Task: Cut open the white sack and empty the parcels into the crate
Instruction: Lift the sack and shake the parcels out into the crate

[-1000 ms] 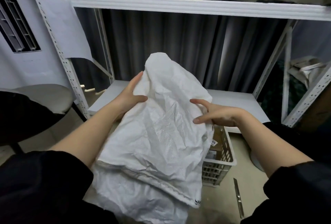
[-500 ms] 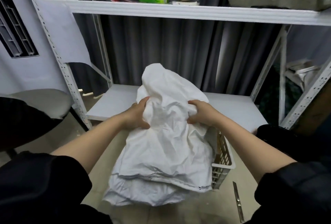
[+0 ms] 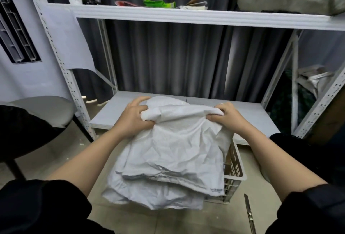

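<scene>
Head view: sack draped over crate, limp and flat, likely light, soft, crinkly. Left hand and right hand both fisted on bunched top edge. Best gripped there by gathered folds. Knife on floor right of crate.

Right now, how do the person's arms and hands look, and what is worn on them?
Both the left hand and the right hand are bare: no gloves, rings or watch show. The forearms are uncovered. Black sleeves are pushed up near the elbows on both arms.
</scene>
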`<state>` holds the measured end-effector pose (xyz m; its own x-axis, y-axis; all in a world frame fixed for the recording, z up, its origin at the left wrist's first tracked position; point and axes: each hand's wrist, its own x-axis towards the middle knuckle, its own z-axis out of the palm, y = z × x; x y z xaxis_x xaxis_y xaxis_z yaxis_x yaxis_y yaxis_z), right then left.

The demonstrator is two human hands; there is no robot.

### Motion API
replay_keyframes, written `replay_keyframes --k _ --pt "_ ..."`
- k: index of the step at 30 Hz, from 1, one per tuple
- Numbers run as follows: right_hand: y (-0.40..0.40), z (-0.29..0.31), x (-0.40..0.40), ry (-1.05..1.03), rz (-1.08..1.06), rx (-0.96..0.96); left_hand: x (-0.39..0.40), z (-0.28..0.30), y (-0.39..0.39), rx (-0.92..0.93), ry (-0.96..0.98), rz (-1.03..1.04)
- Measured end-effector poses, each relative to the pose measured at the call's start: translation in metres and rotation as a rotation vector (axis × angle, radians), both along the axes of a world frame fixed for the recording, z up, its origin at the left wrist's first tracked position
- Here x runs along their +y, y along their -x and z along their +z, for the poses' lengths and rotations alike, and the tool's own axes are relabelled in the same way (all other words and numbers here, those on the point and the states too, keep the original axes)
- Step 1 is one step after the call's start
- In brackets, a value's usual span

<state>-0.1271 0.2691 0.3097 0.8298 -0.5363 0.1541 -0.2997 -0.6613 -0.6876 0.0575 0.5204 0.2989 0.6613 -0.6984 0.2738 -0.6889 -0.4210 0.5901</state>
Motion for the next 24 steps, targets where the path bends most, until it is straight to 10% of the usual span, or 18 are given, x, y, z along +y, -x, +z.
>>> replay_keyframes --k 5,9,18,24 --pt "-0.010 -0.001 0.022 0.264 -0.363 -0.054 -0.015 0.007 0.010 0.025 0.041 0.160" --pt "-0.023 -0.003 0.060 0.350 -0.028 0.058 -0.025 0.004 0.005 -0.071 -0.101 0.425" --pt "-0.036 -0.049 0.084 0.129 -0.031 0.173 -0.015 0.016 0.021 1.000 0.574 0.321" --pt "-0.045 -0.070 0.124 -0.116 0.050 -0.171 -0.010 0.021 0.040 1.367 0.915 0.073"
